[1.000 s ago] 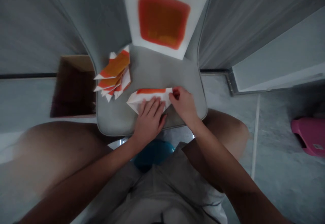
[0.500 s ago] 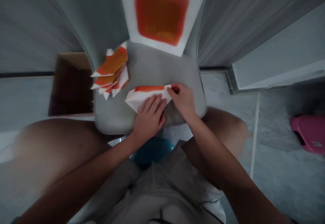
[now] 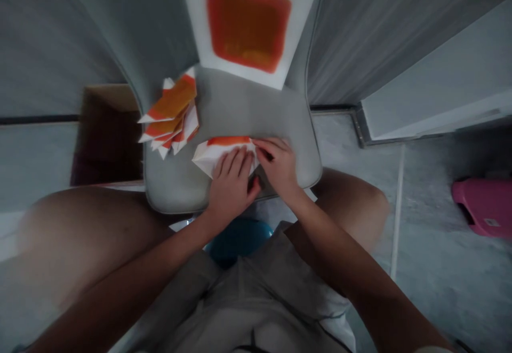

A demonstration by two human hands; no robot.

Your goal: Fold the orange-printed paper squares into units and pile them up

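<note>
On the grey chair seat [image 3: 256, 110] lies a folded sheet of white paper [image 3: 204, 155] with an orange-red strip along its far edge. My left hand [image 3: 230, 182] rests flat across it, its fingers stretched out and pressing the sheet down. At the paper's right end is my right hand [image 3: 279, 166], thumb and forefinger pinched on the corner, which they partly hide. To the left, a pile of folded white papers with orange and red faces [image 3: 172, 107] sits on the seat.
A white sheet with a large orange-red square [image 3: 248, 25] leans against the chair's back. An open cardboard box [image 3: 106, 134] is on the floor at left, a pink plastic stool [image 3: 486, 203] at right. Something blue [image 3: 240, 238] shows below the seat between my legs.
My right hand has moved left and slightly toward me at the paper's right corner, which now looks turned inward. My left hand stays pressed on the sheet. The whole view has shifted slightly.
</note>
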